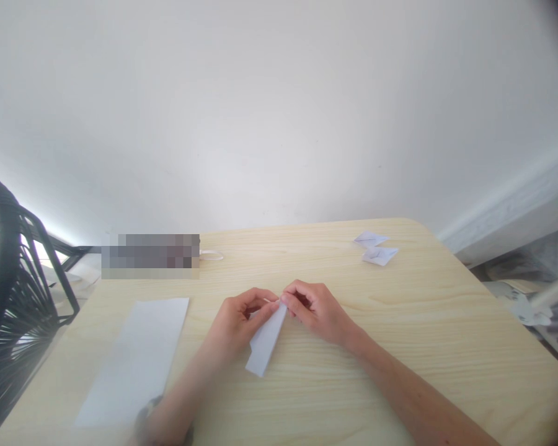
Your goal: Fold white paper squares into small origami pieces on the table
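Observation:
A folded strip of white paper [268,342] slants over the middle of the table, its narrow tip pointing away from me. My left hand [246,314] pinches it close to the tip, with thumb and fingers closed. At the same tip my right hand [314,308] also has thumb and forefinger pressed together on the paper. The fingertips of both hands nearly meet there. Part of the paper's left edge is hidden behind my left hand.
White sheets [137,350] lie flat at the left. Two folded paper pieces [380,255] rest at the back right. A blurred-out object with a white loop [212,254] is at the back left. A dark woven chair [4,279] stands left of the wooden table [423,322], and a wall rises behind.

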### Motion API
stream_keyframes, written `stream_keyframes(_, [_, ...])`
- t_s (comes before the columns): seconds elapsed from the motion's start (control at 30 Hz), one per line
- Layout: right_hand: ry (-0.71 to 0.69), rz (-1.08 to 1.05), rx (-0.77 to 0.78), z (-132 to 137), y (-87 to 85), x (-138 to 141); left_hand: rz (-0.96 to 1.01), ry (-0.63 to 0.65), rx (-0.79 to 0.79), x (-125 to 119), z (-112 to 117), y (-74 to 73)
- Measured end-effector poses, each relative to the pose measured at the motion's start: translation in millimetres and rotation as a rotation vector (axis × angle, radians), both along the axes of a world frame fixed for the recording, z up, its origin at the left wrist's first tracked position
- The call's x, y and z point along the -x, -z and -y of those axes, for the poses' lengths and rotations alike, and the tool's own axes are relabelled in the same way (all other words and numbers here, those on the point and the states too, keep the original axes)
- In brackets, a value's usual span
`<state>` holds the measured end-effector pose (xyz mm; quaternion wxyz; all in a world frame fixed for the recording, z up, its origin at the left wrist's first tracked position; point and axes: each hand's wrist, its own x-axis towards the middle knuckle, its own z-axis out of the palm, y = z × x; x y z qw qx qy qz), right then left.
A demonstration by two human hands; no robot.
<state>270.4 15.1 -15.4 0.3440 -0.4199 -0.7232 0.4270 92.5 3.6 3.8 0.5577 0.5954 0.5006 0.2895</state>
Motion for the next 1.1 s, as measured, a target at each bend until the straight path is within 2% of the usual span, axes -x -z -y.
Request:
stream_keyframes(0.2, [0.193,-0.087,0.041,-5.9,1.7,-6.3,0.258,-0.03,0.149,6.5,-5.4,-0.6])
stream_keyframes(0.43, [0.21,-0.275,0.198,-9.2,3.1,-6.3,0.278,-0.083,0.114,10.9,-6.3,-4.7])
stream_keyframes(0.57, [0.175,-0.338,0.291,-11.0,0.9,-8.1,0.221,-0.033,-0.083,10.7,-3.0,-2.1])
stream_keyframes(0.63, [0.156,-0.321,0.292,-11.0,0.3,-8.0,0.176,-0.001,-0.265,10.1,-2.0,-0.1])
stream_keyframes(0.73, [0.122,-0.276,0.283,-9.2,0.4,-6.0,0.066,-0.019,-0.543,10.1,-2.1,1.7])
stream_keyframes(0.87, [0.098,-0.106,0.173,-4.8,0.5,-2.0,-0.03,0.03,-0.746,11.5,-2.4,-1.3])
stream_keyframes(1.0, [0.084,0.04,-0.064,-1.7,0.3,1.7,-0.041,0.171,-0.77,11.6,-1.8,-4.3])
stream_keyframes(1.1, [0.086,0.038,-0.201,-0.9,0.8,2.6,-0.069,0.172,-0.777,12.0,-1.4,-1.0])
